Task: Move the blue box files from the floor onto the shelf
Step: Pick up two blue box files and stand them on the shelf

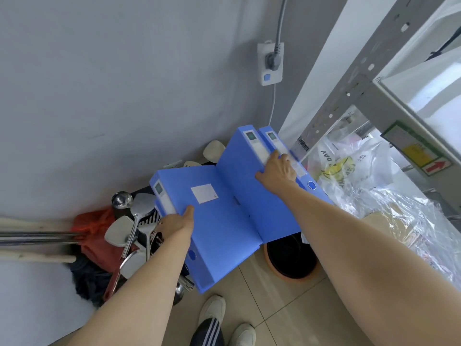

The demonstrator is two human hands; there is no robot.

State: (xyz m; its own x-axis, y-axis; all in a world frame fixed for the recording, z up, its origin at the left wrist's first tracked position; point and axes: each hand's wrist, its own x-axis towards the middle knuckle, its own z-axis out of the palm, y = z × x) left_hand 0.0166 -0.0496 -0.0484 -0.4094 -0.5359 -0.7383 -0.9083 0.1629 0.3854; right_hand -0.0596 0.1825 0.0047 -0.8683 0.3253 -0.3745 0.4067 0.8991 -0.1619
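A plain grey wall (104, 78) faces me, with a white socket (270, 63) and a grey plug in it. Beige floor tiles (282, 318) lie under my feet. A grey metal shelf (354, 96) stands on my right, lit by soft daylight.

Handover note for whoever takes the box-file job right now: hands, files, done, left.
Left hand: grips one blue box file at its spine edge, lifted off the floor.
Right hand: clamps two more box files together at their spines, also lifted.
Metal shelf stands to the right; no blue file visible on it.
Done: three files picked up.
Left: place all three on the shelf.
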